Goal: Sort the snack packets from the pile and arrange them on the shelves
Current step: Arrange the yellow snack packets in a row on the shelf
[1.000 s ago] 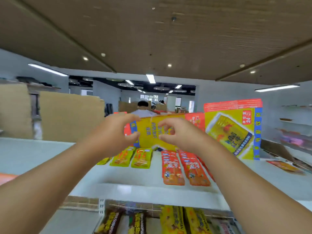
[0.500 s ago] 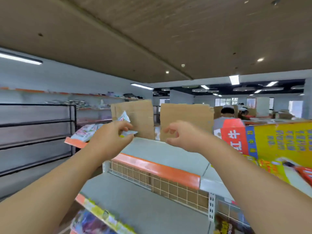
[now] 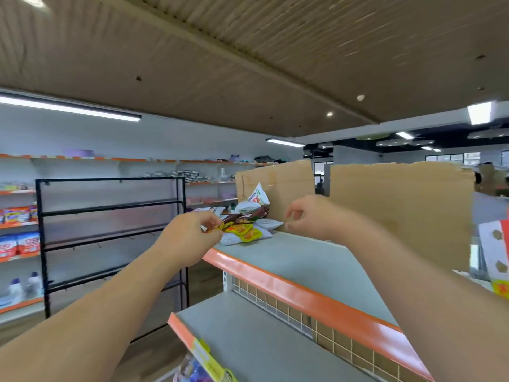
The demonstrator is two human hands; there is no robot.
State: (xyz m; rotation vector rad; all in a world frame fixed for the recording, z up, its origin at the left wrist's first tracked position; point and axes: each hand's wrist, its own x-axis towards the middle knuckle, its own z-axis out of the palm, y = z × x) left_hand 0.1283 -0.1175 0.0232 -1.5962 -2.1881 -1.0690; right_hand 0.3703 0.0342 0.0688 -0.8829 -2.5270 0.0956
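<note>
A pile of snack packets (image 3: 249, 219) lies at the far left end of the top shelf (image 3: 311, 266), with white, brown and yellow packets mixed together. My left hand (image 3: 190, 238) is at the near edge of the pile and pinches the corner of a yellow packet (image 3: 242, 232). My right hand (image 3: 308, 216) hovers just right of the pile with loosely curled fingers and holds nothing.
Cardboard sheets (image 3: 396, 213) stand behind the top shelf. A lower grey shelf (image 3: 248, 343) with an orange edge sits below. A black wire rack (image 3: 110, 238) stands at the left. Wall shelves (image 3: 19, 244) hold bags and bottles. A red and yellow carton (image 3: 495, 257) is at the right.
The view has swung left from the yellow cartons and sorted packets to the pile. Both hands have reached out to the pile, and my left hand now pinches a yellow packet.
</note>
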